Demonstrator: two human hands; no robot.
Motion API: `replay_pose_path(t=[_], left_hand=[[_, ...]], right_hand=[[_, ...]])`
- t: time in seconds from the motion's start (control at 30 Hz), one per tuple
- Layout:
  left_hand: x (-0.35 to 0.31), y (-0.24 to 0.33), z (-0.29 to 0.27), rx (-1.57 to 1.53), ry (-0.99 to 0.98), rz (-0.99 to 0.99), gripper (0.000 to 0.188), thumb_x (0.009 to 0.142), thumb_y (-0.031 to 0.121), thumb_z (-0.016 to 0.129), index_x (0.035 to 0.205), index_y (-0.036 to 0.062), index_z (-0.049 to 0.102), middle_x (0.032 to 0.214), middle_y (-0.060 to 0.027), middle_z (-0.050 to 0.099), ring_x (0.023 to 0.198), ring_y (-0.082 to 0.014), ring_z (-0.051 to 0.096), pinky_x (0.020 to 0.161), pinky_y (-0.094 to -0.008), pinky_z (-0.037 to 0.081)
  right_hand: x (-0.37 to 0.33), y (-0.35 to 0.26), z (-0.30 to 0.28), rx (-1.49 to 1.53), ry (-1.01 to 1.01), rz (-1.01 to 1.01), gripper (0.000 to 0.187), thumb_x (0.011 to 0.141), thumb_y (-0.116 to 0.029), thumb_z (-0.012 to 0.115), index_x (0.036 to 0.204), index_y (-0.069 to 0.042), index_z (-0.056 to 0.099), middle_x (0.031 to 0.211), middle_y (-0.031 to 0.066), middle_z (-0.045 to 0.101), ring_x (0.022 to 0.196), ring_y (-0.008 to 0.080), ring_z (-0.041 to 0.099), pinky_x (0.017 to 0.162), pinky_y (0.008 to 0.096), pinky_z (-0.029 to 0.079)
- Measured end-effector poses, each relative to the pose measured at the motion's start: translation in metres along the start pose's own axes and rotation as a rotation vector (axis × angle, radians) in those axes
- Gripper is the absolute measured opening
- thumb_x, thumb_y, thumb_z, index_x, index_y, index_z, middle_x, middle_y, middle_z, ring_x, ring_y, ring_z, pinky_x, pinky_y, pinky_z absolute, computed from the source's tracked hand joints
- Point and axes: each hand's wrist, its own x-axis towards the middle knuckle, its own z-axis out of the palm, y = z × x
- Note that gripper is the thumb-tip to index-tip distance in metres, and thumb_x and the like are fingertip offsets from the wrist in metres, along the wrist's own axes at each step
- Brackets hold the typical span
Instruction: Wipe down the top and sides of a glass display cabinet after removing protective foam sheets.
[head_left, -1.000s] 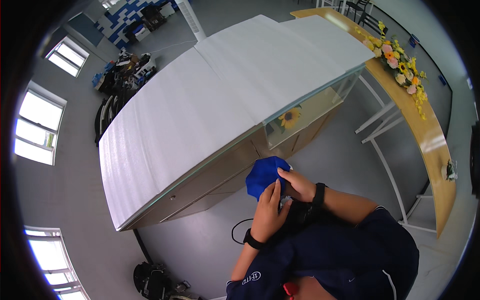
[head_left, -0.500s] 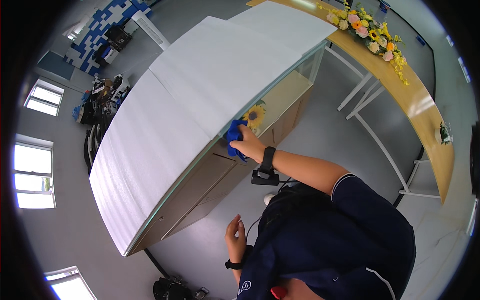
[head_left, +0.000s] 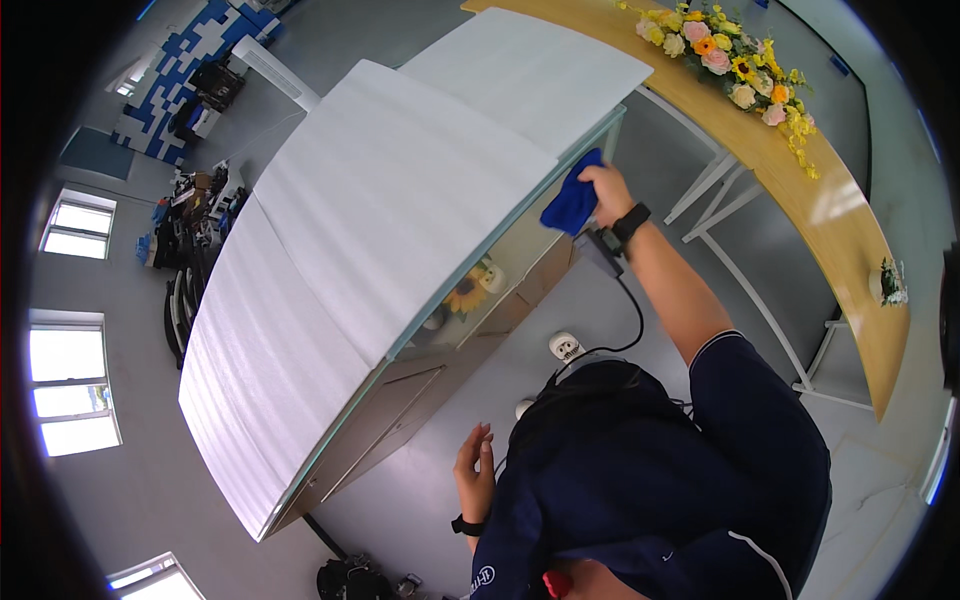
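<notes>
A blue cloth (head_left: 570, 204) is gripped in my right hand (head_left: 608, 192), up against the glass front (head_left: 535, 228) of a long display cabinet near its far right end. Whether the whole cloth touches the glass I cannot tell. A white sheet covering (head_left: 340, 200) lies over the cabinet's top. Behind the glass a sunflower (head_left: 466, 295) shows. My left hand (head_left: 476, 468) hangs low in front of the cabinet, holding nothing, with its fingers loosely stretched. Each wrist wears a black strap, and a dark box with a cable hangs at the right one.
A curved wooden table (head_left: 845, 215) on white legs stands to the right, bearing a flower arrangement (head_left: 735, 65) and a small potted plant (head_left: 889, 283). Assorted gear (head_left: 195, 225) is piled beyond the cabinet at the left. A black bag (head_left: 350, 580) sits on the floor.
My right hand has carried the blue cloth along the glass, away from me and to the right. My left hand stays low, almost unmoved. The view has shifted slightly.
</notes>
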Motion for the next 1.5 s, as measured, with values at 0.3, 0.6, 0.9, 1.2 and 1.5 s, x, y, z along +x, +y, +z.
replay_pose_path(t=[0.3, 0.6, 0.9, 1.2, 1.5], left_hand=[[-0.005, 0.004, 0.009, 0.012, 0.054, -0.063, 0.031, 0.089, 0.008, 0.045, 0.118, -0.0028, 0.045, 0.109, -0.0142, 0.056, 0.098, -0.0210, 0.056, 0.087, -0.0294, 0.041], [-0.033, -0.007, -0.003, -0.012, 0.215, -0.143, 0.031, 0.089, 0.009, 0.045, 0.118, -0.0034, 0.045, 0.110, -0.0152, 0.055, 0.098, -0.0213, 0.055, 0.087, -0.0300, 0.040], [-0.044, -0.010, 0.000, 0.006, 0.296, -0.139, 0.029, 0.088, 0.007, 0.047, 0.116, -0.0025, 0.047, 0.108, -0.0146, 0.057, 0.098, -0.0196, 0.057, 0.085, -0.0288, 0.043], [-0.016, -0.012, 0.008, 0.024, 0.235, -0.075, 0.029, 0.087, 0.006, 0.048, 0.115, -0.0016, 0.048, 0.107, -0.0139, 0.058, 0.096, -0.0192, 0.057, 0.084, -0.0287, 0.043], [-0.016, -0.009, 0.013, 0.047, 0.183, -0.085, 0.035, 0.088, 0.010, 0.048, 0.121, 0.0005, 0.041, 0.109, -0.0147, 0.056, 0.097, -0.0207, 0.056, 0.084, -0.0297, 0.042]], right_hand=[[0.049, -0.011, -0.027, -0.263, 0.351, -0.311, 0.028, 0.068, -0.001, 0.045, 0.097, 0.001, 0.045, 0.072, 0.0084, 0.048, 0.059, 0.0186, 0.048, 0.049, 0.0323, 0.042], [-0.117, 0.181, 0.074, -0.663, -0.092, -0.240, 0.020, 0.068, -0.003, 0.052, 0.086, 0.000, 0.043, 0.081, 0.0164, 0.044, 0.076, 0.0294, 0.046, 0.071, 0.0355, 0.038], [-0.158, 0.204, 0.098, -0.755, -0.772, -0.233, 0.028, 0.070, 0.000, 0.046, 0.095, -0.003, 0.057, 0.094, 0.0151, 0.054, 0.090, 0.0313, 0.051, 0.077, 0.0358, 0.042], [-0.046, 0.133, 0.005, -0.515, -0.121, 0.196, 0.024, 0.067, 0.002, 0.048, 0.089, 0.003, 0.057, 0.078, 0.0084, 0.057, 0.072, 0.0167, 0.053, 0.065, 0.0269, 0.042], [0.112, 0.072, -0.098, -0.390, 0.530, -0.266, 0.049, 0.078, -0.001, 0.039, 0.127, -0.006, 0.039, 0.114, 0.0197, 0.051, 0.091, 0.0276, 0.056, 0.074, 0.0329, 0.045]])
